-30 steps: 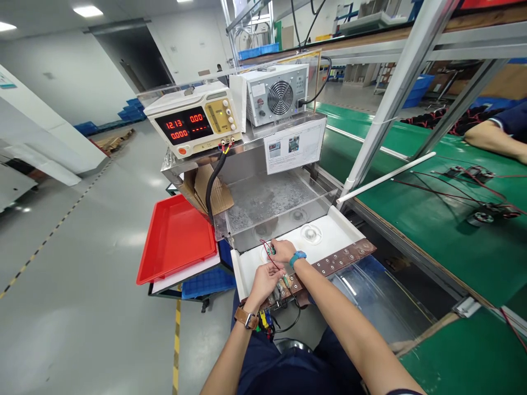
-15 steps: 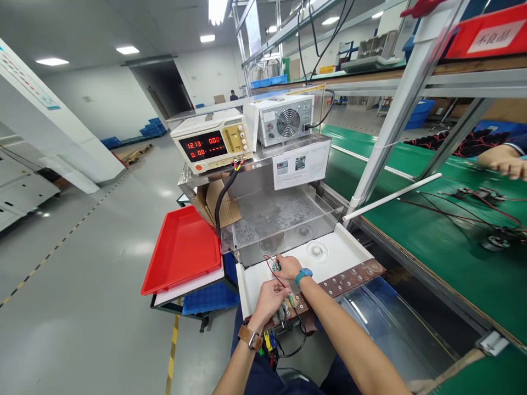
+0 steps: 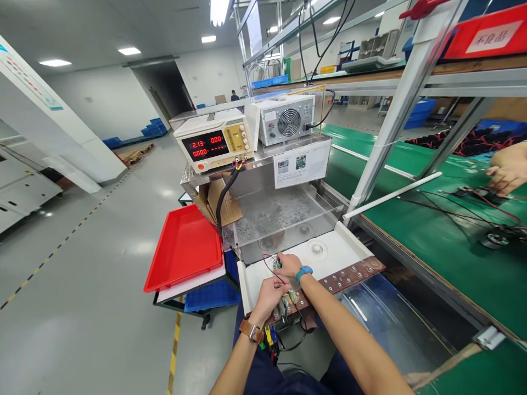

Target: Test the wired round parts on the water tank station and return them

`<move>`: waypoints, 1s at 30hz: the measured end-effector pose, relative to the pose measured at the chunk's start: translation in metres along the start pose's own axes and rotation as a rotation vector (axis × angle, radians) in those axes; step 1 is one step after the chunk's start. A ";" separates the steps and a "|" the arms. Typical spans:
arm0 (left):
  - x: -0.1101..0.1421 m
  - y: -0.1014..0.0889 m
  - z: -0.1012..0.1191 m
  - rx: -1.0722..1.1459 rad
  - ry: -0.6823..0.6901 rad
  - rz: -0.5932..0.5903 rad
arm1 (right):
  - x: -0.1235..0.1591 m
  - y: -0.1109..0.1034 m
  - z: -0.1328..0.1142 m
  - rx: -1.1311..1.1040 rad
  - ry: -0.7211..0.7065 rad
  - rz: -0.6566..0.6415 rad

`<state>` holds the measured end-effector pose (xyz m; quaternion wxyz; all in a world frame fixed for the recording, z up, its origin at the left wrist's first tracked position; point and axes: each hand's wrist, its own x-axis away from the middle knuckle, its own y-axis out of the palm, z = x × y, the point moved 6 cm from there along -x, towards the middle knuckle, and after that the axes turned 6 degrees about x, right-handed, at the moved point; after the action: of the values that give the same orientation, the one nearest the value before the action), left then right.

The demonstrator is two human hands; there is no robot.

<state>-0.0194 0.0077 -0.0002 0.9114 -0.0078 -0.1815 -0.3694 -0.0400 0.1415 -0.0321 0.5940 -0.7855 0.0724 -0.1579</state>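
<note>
My right hand (image 3: 290, 265), with a blue band at the wrist, pinches a small green circuit board (image 3: 277, 264) above a white tray (image 3: 341, 246). A thin red wire (image 3: 267, 264) loops out from the board toward my left hand (image 3: 270, 297). That hand is closed, its thumb and fingertips pinching the wire near the brown terminal strip (image 3: 349, 277) along the tray's front. Just beside those fingertips is a green-sleeved clip (image 3: 292, 296) with a black lead. Fingers hide part of the board and the wire's end.
A power supply (image 3: 209, 144) with red digits and a grey fan-backed unit (image 3: 287, 119) stand on the metal shelf ahead. To the left, a red tray (image 3: 185, 249) rests on a cart. On the right green belt, another person's hand (image 3: 508, 170) is near wired motors (image 3: 496, 237).
The other person's hand has come down and left onto the motors. My two hands keep nearly the same place and hold.
</note>
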 end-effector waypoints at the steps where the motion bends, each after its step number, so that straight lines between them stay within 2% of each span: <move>1: 0.000 0.000 -0.001 0.014 -0.010 -0.003 | 0.000 0.000 0.000 -0.001 0.001 -0.002; 12: -0.001 0.000 0.001 0.041 -0.003 -0.030 | -0.001 0.001 0.002 -0.001 -0.002 -0.001; 23: -0.005 0.000 0.004 0.029 -0.109 -0.130 | 0.002 -0.002 0.001 -0.003 0.008 -0.021; 30: -0.001 -0.003 0.003 0.061 -0.117 -0.120 | 0.000 0.000 0.001 -0.023 0.008 0.011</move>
<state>-0.0226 0.0066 0.0016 0.8751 0.0092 -0.2458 -0.4167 -0.0395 0.1423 -0.0324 0.5856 -0.7911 0.0811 -0.1568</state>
